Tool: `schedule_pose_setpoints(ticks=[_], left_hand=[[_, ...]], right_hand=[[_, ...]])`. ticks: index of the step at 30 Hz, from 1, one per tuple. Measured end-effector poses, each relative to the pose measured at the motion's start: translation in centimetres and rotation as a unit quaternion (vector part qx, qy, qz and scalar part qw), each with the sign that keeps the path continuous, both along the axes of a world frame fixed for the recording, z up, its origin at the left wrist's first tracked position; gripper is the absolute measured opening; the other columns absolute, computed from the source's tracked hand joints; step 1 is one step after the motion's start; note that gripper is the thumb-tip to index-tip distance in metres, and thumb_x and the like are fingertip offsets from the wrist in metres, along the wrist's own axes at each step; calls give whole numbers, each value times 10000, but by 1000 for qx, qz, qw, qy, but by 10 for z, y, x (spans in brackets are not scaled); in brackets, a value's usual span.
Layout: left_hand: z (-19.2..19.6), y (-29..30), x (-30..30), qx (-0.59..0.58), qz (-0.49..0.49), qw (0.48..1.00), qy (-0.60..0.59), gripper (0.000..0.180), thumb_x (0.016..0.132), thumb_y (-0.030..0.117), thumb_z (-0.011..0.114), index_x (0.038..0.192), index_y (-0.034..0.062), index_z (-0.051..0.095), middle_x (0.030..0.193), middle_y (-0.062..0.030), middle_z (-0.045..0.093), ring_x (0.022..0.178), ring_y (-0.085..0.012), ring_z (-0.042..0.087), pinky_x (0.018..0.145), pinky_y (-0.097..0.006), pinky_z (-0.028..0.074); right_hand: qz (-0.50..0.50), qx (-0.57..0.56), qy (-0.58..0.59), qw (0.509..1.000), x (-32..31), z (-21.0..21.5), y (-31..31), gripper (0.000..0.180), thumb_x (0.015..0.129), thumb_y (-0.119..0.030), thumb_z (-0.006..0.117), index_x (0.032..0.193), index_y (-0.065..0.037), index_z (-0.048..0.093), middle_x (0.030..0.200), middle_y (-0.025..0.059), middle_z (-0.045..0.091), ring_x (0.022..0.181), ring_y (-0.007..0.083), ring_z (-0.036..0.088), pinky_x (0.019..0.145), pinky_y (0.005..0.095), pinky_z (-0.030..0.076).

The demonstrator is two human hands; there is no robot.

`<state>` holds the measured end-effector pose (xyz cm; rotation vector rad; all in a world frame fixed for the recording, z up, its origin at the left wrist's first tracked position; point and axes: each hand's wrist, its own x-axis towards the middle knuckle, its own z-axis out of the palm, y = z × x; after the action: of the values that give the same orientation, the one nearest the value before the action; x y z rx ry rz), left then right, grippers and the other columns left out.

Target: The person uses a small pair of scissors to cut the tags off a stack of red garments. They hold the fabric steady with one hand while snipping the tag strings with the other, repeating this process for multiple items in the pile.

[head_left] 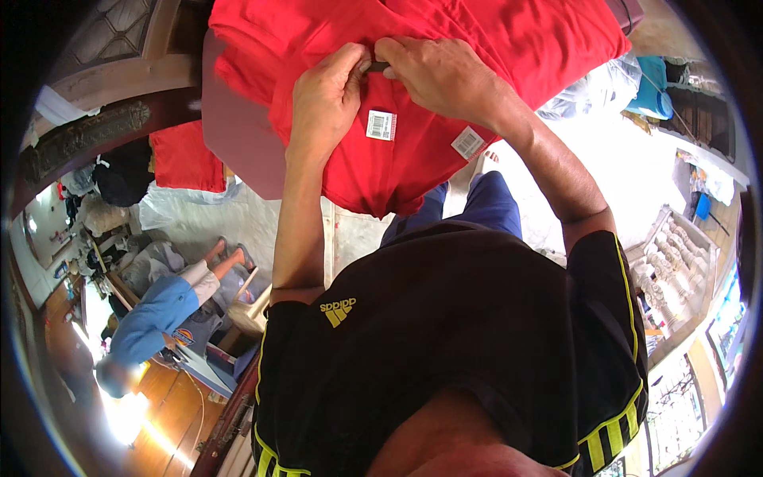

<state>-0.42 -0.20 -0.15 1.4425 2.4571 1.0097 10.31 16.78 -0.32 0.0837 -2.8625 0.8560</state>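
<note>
Red cloth garments (477,79) lie heaped over a mauve tabletop (238,143) in front of me. My left hand (327,99) is closed in a pinch at the top red garment, thumb and fingertips together. Close beside it, my right hand (441,75) pinches the same garment from the other side. Between the two sets of fingertips shows a small dark strip (381,67); its kind I cannot make out. Just below the hands, a white barcode tag (381,125) lies on the red cloth. Another white tag (468,143) sits lower right, near the cloth's edge.
At the left, a person in a blue shirt (155,314) works at a table. Folded red cloth (188,157) and plastic bags (191,195) lie to the left. Clear plastic wrapping (596,87) lies right of the table. A carved balustrade (674,262) stands far right.
</note>
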Motion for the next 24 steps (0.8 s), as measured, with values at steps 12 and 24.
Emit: schedule_pose_setpoints(ticks=[12,24], left_hand=[[50,-60,55,29,72,979,-186,72,960,-3,586,994,48,624,781,-81,631,682,-171,652,605,-305,503],[36,-8,81,80,102,992,0,168,902,-16,670,1063,-14,719,1011,-139,710,905,-212,697,802,-304,531]], right_hand=[[-14,-186,20,982,23,-11,33,223,992,-169,593,1172,-39,574,889,148,697,790,321,698,701,425,538],[-2,-202,46,978,15,-26,45,244,903,-146,662,1103,-8,672,900,193,729,822,318,722,750,390,563]])
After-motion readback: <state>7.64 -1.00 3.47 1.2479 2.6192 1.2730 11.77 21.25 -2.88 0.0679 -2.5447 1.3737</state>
